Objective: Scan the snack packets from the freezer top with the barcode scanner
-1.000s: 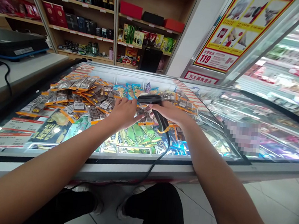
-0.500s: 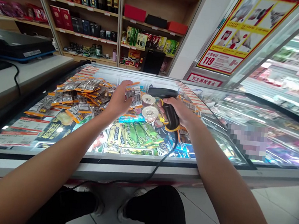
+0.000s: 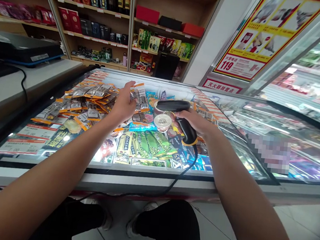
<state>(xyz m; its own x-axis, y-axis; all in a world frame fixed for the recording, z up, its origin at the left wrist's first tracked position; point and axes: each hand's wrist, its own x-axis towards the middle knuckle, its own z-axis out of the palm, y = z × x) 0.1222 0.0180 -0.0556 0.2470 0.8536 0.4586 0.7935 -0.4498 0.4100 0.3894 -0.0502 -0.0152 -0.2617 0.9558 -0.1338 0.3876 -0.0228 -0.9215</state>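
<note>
My left hand (image 3: 125, 104) is closed on a small clear snack packet (image 3: 142, 98) with orange edges and a white label, held above the freezer's glass top. My right hand (image 3: 195, 122) grips the handle of a black barcode scanner (image 3: 187, 131), whose head points left toward the packet. From the handle a black cable (image 3: 183, 174) hangs down over the front edge. Left of my left hand lies a pile of similar orange-edged packets (image 3: 97, 91). Below the scanner head a round white-lidded tub (image 3: 162, 121) shows, and the scanner partly covers a second one.
Under the glass of the chest freezer (image 3: 154, 177) lie green ice-pop packs (image 3: 154, 144) and other goods. A black weighing scale (image 3: 22, 48) stands on a counter at left. Shelves with bottles and boxes rise behind, and a poster (image 3: 249, 38) hangs at back right.
The packet in my left hand now lies more turned, its label facing up. The scanner head has tilted and sits slightly lower, covering more of the far tub. The whole view has shifted a little.
</note>
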